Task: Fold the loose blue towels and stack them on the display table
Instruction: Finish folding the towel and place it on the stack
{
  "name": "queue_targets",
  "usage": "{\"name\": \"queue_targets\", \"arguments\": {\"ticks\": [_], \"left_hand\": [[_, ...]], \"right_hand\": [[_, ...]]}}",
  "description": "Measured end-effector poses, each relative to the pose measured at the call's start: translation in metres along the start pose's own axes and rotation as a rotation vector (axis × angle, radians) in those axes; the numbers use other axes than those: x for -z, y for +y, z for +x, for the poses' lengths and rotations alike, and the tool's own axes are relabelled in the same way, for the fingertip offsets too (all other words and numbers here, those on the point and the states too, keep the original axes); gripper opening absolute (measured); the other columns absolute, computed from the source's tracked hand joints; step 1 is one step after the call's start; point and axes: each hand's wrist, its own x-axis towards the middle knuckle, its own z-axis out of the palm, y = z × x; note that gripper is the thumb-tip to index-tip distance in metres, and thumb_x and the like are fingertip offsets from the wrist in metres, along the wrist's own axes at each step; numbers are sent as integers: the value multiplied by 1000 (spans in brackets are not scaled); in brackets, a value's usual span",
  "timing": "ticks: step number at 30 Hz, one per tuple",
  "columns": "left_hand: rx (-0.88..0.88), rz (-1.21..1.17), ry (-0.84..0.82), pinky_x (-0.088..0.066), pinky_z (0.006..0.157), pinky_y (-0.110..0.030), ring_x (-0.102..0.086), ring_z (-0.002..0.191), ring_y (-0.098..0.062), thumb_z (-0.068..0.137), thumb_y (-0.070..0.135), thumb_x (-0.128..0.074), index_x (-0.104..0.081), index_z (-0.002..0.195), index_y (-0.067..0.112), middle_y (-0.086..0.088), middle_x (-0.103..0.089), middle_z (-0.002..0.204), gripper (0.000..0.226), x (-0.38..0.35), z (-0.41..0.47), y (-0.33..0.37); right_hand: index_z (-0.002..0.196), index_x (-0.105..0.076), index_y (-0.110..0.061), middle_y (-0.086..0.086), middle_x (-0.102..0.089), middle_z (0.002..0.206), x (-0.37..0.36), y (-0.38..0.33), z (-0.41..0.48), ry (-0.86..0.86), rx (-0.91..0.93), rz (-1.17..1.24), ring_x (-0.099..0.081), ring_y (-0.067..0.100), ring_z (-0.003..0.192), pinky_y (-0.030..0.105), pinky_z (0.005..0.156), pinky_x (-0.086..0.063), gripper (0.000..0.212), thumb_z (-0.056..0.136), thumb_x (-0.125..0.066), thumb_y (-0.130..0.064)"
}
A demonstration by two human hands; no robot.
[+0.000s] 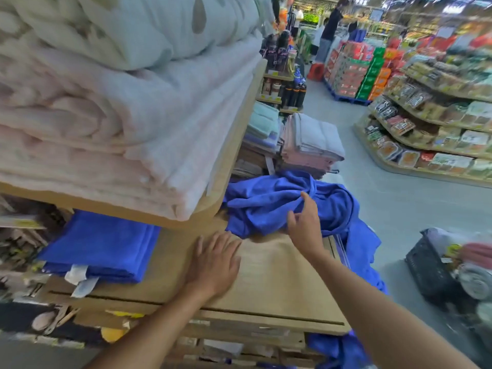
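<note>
Blue loose towels (pixel 279 206) lie in a crumpled heap at the far right of the wooden table (pixel 271 278), part of the cloth spilling over the right edge and hanging toward the floor; the right hand (pixel 306 222) reaches into the near side of the heap, fingers spread and slightly curled, thumb touching a fold, not yet closed on it; the left hand (pixel 213 262) rests flat and open, palm down, on the bare tabletop just before the heap, fingers splayed and holding nothing; a folded blue stack (pixel 101 246) sits at the table's left, under a wooden shelf (pixel 226 161) that bears thick pale pink and white blankets (pixel 106 115); white tags hang from the stack's front edge; behind the heap stands a pile of folded pink and grey towels (pixel 311 145); a dark basket (pixel 431 267) with rolled goods stands on the floor to the right; shelves of packaged goods (pixel 426 129) line the aisle beyond
</note>
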Motion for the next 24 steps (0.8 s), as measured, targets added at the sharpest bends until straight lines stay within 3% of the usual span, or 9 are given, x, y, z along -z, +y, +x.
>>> {"name": "queue_targets", "arguments": {"ticks": [2,4,6,8,12,14,17,22,24], "left_hand": [[1,-7,18,-24,118,-57,-37,146,-17,96,55,-33,-45,142,42,10,-45,155,50,-1,0,-1],[-2,-31,22,-23,119,-56,-35,147,-15,96,56,-32,-43,142,44,11,-43,155,49,-2,0,-2],[-6,-52,23,-20,121,-55,-32,148,-14,96,57,-31,-42,143,45,13,-41,157,50,-2,-1,-3],[-3,-54,26,-19,121,-53,-31,149,-13,95,58,-31,-41,143,45,13,-40,157,51,-1,-2,-4],[-21,-30,45,-26,117,-52,-36,145,-15,90,57,-38,-46,140,43,11,-43,156,53,2,-1,-4],[-34,-29,74,-31,114,-51,-40,142,-15,88,57,-44,-49,138,42,11,-47,152,52,3,-1,-4],[-32,-45,99,-30,114,-49,-42,139,-13,89,57,-46,-51,136,43,14,-50,148,50,2,-3,-5],[-48,-111,184,-26,113,-42,-51,135,-13,91,50,-41,-66,127,35,15,-59,141,46,2,-1,-7],[-46,-234,226,-39,106,-41,-61,119,-15,92,43,-40,-69,117,30,11,-68,124,41,5,0,-10]], "right_hand": [[158,-23,-9,14,-44,153,5,-12,41,74,-203,123,-54,29,132,40,112,-44,70,97,-56,-12],[149,-31,-5,15,-63,117,8,-18,73,65,-426,259,-71,34,104,47,93,-58,59,97,-58,-16],[108,-54,-4,11,-58,82,14,-23,89,9,-503,185,-64,30,79,44,68,-53,24,95,-62,-24],[78,-57,-4,12,-47,70,20,-28,101,-49,-445,48,-46,24,73,36,57,-35,28,94,-63,-26],[76,-71,0,3,-58,59,46,-72,120,-85,-277,143,-48,16,62,20,47,-41,25,94,-65,-16],[78,-69,-13,-3,-64,65,67,-114,126,-132,-289,313,-57,14,65,14,44,-45,18,95,-67,-19],[89,-68,-20,-2,-66,68,105,-180,126,-204,-279,610,-62,11,62,22,52,-55,8,96,-68,-25],[93,-71,-21,-1,-65,76,172,-252,90,-419,-16,916,-65,15,69,31,69,-59,13,90,-74,-33],[93,-77,-25,-3,-68,80,185,-256,64,-523,74,937,-66,13,74,30,73,-59,12,90,-73,-36]]}}
